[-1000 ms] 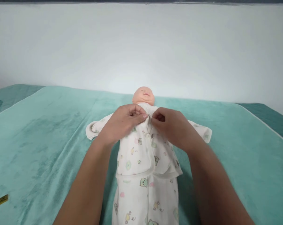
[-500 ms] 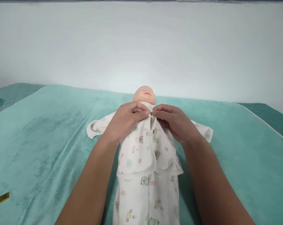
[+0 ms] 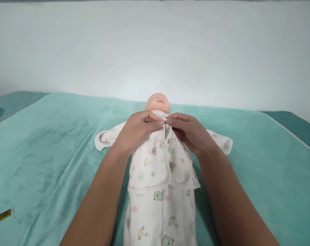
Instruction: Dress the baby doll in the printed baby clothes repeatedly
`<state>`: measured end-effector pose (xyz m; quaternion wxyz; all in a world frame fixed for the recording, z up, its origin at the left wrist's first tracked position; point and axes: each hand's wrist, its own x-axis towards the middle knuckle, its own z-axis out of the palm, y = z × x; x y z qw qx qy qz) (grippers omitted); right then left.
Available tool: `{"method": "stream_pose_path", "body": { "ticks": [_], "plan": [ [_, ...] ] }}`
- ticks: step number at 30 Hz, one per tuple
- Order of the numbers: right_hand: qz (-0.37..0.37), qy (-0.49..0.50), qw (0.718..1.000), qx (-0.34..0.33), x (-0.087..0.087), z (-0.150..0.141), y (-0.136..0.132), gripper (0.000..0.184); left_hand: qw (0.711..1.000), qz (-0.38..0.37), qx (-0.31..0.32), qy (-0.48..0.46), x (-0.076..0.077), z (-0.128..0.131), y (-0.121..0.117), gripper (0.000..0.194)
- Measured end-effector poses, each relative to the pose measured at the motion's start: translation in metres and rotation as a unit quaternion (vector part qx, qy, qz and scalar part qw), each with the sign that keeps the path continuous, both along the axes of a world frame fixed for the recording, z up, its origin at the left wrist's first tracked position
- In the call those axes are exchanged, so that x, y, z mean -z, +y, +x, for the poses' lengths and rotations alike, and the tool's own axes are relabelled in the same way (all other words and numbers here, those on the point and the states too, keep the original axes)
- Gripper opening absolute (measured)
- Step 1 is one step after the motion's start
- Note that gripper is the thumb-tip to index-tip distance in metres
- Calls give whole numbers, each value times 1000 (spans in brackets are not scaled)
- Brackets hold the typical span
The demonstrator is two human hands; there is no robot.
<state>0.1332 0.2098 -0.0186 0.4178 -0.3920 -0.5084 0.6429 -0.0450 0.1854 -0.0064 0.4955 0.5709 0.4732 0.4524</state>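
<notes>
A baby doll point(image 3: 158, 101) lies on its back, its head toward the wall. It wears a white printed baby jacket point(image 3: 150, 167) and matching trousers point(image 3: 150, 215). My left hand point(image 3: 143, 128) pinches the jacket's front edge just below the neck. Facing it, my right hand point(image 3: 189, 128) pinches the other side of the same opening, fingertips almost touching the left ones. A small fastening between the fingertips is too small to make out. Below, a thin tie point(image 3: 165, 145) is knotted across the front, with a narrow gap above it. Both sleeves lie spread outward.
A teal plush cover point(image 3: 54, 153) spreads under the doll. The white wall point(image 3: 155, 44) rises behind its head. At the lower left lies a yellow and black strip point(image 3: 1, 217). Darker teal fabric point(image 3: 296, 128) shows at the right edge.
Both hands keep their pinch at the collar, with only slight finger movement. The whole view has shifted a little.
</notes>
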Motion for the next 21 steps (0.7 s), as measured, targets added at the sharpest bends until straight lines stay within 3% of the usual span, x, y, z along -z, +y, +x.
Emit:
{"method": "stream_pose_path", "body": {
  "ticks": [6,21],
  "plan": [
    [23,-1,1000,-7,0,1,1,26,999,-12,31,-14,-2,-3,-1,17],
    [42,-24,999,-23,1,4,4,22,1000,6,25,17,-3,-3,-1,19]
  ]
}}
